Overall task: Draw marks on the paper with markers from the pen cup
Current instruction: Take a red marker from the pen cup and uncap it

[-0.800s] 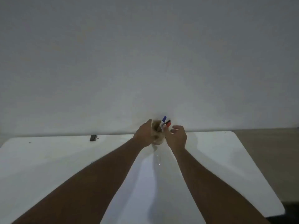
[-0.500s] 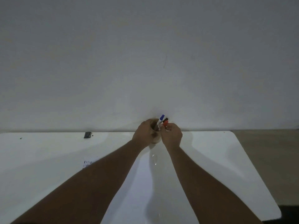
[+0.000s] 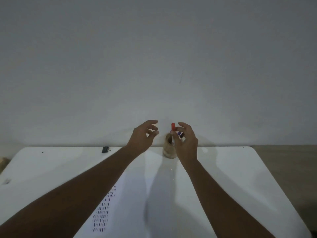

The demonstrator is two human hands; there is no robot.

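White sheet of paper [image 3: 120, 212] with rows of short dark marks lies nearest on the white surface [image 3: 231, 177]. Farther back, tan cylindrical pen cup [image 3: 169, 148] stands by the wall. Right hand [image 3: 186, 143] pinches a red-capped marker [image 3: 173, 130] above the cup. Left hand [image 3: 142, 138] beside it, fingers spread, grasping nothing.

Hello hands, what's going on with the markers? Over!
Right hand shut on red-capped marker, above pen cup. Left hand open, empty. Paper already marked. Nothing in the way.
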